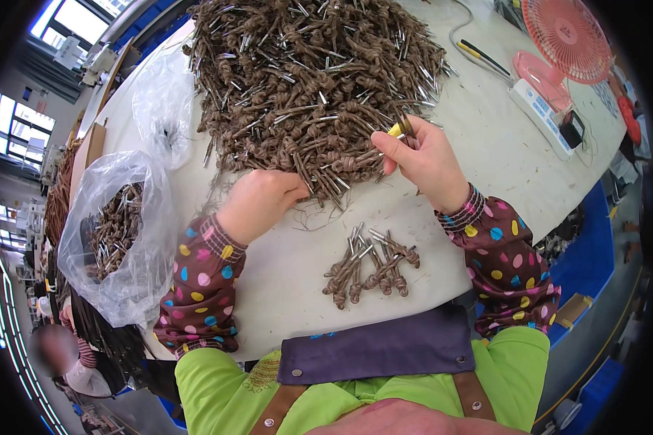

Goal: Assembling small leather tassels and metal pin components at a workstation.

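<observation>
Left hand: the left hand (260, 201) rests knuckles-up at the near edge of the big heap of knotted brown cords (312, 80), fingers curled under and pressed into the cords at about its 1 o'clock. Whether it has a cord pinched I cannot tell; the fingertips are hidden beneath the hand.

Right hand: the right hand (422, 159) is raised just off the heap's lower right rim, thumb and forefinger closed on a small yellow-handled tool (396, 130) that pokes out at the hand's 11 o'clock. The other fingers are loosely folded.

Heap: the knotted brown cords with metal tips lie piled over the far half of the white table (479, 145), at 12 o'clock from both hands and touching the left one.

Small bundle: a sorted handful of cords (370, 264) lies apart from the heap, on the table between the two forearms, at 5 o'clock from the left hand and 7 o'clock from the right.

Bag: a clear plastic bag (123, 239) holding more cords sits at 9 o'clock from the left hand, at the table's edge.

Far right: a pink desk fan (566, 36) stands at 2 o'clock from the right hand, well apart.
</observation>
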Demonstrator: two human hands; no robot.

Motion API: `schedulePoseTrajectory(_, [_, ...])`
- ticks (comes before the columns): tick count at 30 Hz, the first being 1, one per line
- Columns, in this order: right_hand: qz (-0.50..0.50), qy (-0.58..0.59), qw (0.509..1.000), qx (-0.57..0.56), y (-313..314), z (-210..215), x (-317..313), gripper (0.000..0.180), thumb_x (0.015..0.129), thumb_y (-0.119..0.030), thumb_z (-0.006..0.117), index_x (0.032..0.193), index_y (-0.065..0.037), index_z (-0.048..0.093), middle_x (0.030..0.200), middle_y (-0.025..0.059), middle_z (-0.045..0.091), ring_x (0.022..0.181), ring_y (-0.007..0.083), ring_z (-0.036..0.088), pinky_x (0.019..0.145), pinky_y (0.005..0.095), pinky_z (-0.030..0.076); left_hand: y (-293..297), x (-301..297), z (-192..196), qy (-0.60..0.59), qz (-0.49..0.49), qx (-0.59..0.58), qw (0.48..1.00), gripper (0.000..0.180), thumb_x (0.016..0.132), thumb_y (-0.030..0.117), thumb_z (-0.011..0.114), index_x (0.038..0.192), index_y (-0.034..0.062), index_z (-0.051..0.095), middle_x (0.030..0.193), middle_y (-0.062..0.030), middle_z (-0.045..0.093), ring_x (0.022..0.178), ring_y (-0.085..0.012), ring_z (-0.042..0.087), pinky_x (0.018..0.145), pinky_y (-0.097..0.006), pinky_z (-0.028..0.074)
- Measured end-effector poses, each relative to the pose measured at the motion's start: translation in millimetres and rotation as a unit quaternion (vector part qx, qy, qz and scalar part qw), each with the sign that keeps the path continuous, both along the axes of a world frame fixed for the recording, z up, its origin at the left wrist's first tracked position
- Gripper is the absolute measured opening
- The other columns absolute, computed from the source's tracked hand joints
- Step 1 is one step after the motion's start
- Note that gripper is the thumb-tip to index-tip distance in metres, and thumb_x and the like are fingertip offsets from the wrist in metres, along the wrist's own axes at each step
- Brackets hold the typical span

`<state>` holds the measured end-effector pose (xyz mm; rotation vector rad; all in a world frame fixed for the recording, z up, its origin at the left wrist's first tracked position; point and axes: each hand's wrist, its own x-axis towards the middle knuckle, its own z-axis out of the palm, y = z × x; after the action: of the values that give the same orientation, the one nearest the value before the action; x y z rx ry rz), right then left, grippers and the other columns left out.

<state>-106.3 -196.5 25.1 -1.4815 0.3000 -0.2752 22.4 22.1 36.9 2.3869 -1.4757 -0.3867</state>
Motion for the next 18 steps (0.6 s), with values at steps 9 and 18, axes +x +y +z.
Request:
schedulePoseTrajectory(9, [0.012, -0.003, 1.000, -0.012, 3, 3, -3, 0.024, 0.084, -0.022, 0.068, 0.077, -0.004, 0.054, 0.066, -0.0007, 0.057, 0.056, 0.0039, 0.053, 0.052, 0.0187, 0.041, -9, -24, 16, -0.075, 0.023, -0.152, 0.985, 0.032, 0.079, 0.019, 0.069, 0.107, 0.0086, 0.059, 0.094, -0.0071, 0.061, 0.077, -0.0234, 0.061, 0.067, -0.033, 0.050])
schedulePoseTrajectory(18, [0.123, -0.016, 0.992, -0.026, -3, 6, -6, 0.018, 0.086, -0.017, 0.065, 0.083, -0.003, 0.055, 0.071, 0.0002, 0.060, 0.066, 0.0050, 0.056, 0.058, 0.0191, 0.042, -9, -23, -17, -0.120, -0.004, -0.175, 0.977, 0.034, 0.075, 0.016, 0.070, 0.107, 0.0111, 0.060, 0.103, -0.0067, 0.057, 0.098, -0.0236, 0.054, 0.083, -0.037, 0.043])
